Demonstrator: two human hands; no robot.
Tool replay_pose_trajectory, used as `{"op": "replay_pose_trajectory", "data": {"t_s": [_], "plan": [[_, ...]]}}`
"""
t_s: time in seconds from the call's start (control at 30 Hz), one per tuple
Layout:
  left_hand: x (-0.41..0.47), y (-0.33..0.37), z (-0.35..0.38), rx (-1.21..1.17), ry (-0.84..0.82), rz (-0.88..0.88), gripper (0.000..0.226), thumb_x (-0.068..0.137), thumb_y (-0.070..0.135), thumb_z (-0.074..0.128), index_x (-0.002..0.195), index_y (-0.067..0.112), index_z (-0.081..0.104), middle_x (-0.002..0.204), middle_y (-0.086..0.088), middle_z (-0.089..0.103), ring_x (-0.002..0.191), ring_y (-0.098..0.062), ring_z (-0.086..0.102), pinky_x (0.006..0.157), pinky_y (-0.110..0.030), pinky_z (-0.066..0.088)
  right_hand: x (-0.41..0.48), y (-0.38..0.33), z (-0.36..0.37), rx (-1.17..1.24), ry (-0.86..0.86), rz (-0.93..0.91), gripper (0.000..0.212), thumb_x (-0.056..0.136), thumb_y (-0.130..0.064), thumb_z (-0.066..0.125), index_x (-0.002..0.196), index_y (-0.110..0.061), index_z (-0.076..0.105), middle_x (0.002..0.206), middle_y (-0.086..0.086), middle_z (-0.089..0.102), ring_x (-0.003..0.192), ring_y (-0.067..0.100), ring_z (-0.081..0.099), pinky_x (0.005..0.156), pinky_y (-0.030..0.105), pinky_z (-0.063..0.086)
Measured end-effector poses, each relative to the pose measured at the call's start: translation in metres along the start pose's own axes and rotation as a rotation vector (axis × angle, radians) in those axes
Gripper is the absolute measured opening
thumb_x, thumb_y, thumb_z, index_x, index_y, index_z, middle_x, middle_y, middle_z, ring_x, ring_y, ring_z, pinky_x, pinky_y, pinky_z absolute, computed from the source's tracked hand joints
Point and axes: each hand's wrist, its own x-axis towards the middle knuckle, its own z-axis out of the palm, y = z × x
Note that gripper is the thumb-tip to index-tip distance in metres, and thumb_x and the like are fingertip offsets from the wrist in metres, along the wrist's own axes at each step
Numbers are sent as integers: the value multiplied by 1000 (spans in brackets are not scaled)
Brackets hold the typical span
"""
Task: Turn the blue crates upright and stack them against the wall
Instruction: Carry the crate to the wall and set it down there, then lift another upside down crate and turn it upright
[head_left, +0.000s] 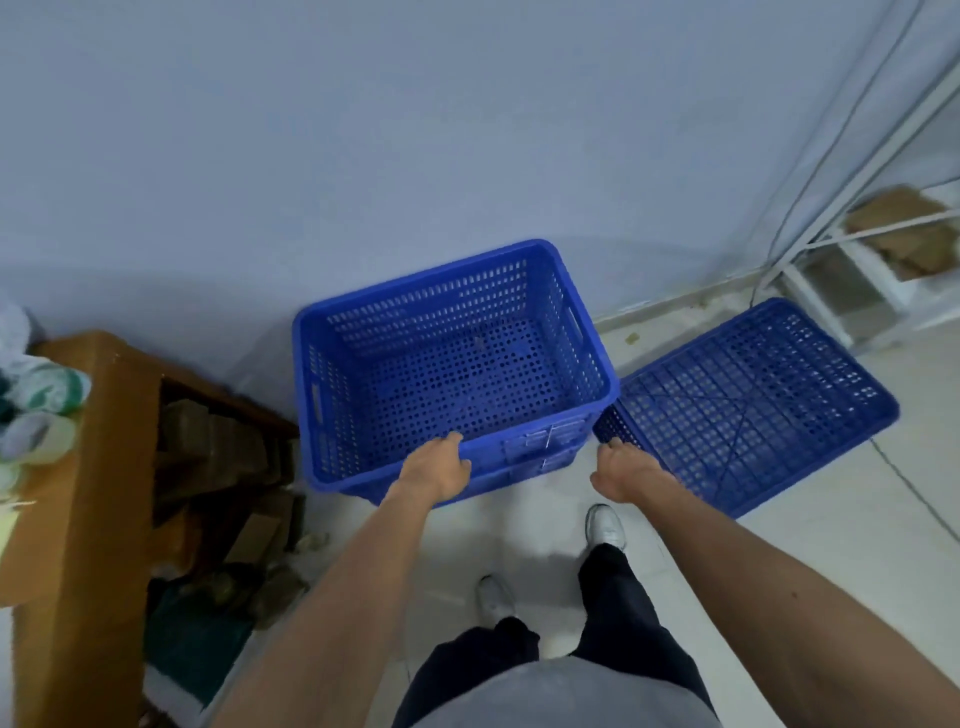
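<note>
An upright blue crate (457, 364) stands against the wall (363, 130), its open top facing me. It seems to sit nested on another blue crate, whose rim (519, 475) shows below it. My left hand (436, 467) grips the near rim of the upright crate, fingers curled over the edge. To the right, an overturned blue crate (748, 405) lies bottom-up on the floor, touching the upright one. My right hand (621, 470) is at the overturned crate's near left corner. Its fingers curl down out of sight, so a grip cannot be made out.
A brown wooden table (98, 467) with bottles and cloths stands at the left, boxes and clutter under it. A white metal rack (857, 249) with cardboard fills the right corner, and cables run down the wall. My feet (605, 525) stand on pale floor tiles.
</note>
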Motion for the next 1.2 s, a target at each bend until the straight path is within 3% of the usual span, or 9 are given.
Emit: {"op": "replay_pose_trajectory", "data": {"t_s": [0.17, 0.37, 0.53, 0.73, 0.87, 1.0, 1.2], "plan": [[6, 35, -6, 88, -10, 103, 58, 103, 35, 41, 154, 14, 27, 126, -13, 62, 111, -31, 59, 87, -40, 48, -41, 24, 21, 115, 4, 153, 47, 98, -23, 36, 141, -4, 38, 147, 16, 37, 134, 33, 40, 108, 41, 34], [8, 110, -6, 153, -31, 234, 46, 101, 34, 42, 142, 13, 42, 123, -13, 62, 110, -31, 58, 93, -43, 49, -90, 84, 44, 267, 25, 285, 53, 98, -31, 39, 144, -4, 38, 152, 16, 35, 138, 33, 38, 114, 42, 33], [13, 182, 4, 237, -68, 339, 50, 102, 33, 41, 148, 13, 37, 138, -14, 55, 121, -33, 54, 94, -43, 47, -123, 143, 56, 343, 43, 381, 57, 96, -36, 39, 148, -12, 37, 152, 12, 40, 137, 29, 40, 114, 38, 34], [28, 266, 19, 324, -97, 411, 40, 100, 27, 39, 135, 9, 46, 122, -17, 62, 106, -33, 57, 80, -38, 46, -151, 212, 72, 435, 31, 489, 50, 99, -33, 38, 143, -8, 40, 144, 13, 44, 131, 30, 46, 106, 38, 38], [46, 308, 28, 338, -112, 444, 36, 100, 25, 38, 129, 8, 49, 118, -15, 63, 93, -27, 55, 83, -38, 48, -148, 256, 85, 473, -3, 507, 50, 98, -31, 39, 142, -8, 42, 145, 13, 43, 133, 30, 45, 108, 37, 37], [65, 346, 39, 339, -109, 433, 42, 99, 24, 42, 137, 8, 46, 127, -16, 61, 111, -33, 59, 96, -41, 49, -139, 298, 92, 508, -33, 523, 49, 97, -30, 38, 140, -7, 43, 143, 13, 45, 132, 30, 46, 107, 37, 39], [109, 384, 49, 345, -169, 457, 48, 102, 32, 44, 144, 8, 41, 132, -13, 60, 115, -31, 58, 98, -40, 48, -114, 337, 102, 590, -90, 554, 49, 97, -30, 37, 139, -7, 44, 142, 14, 46, 129, 30, 48, 105, 37, 40]]}}
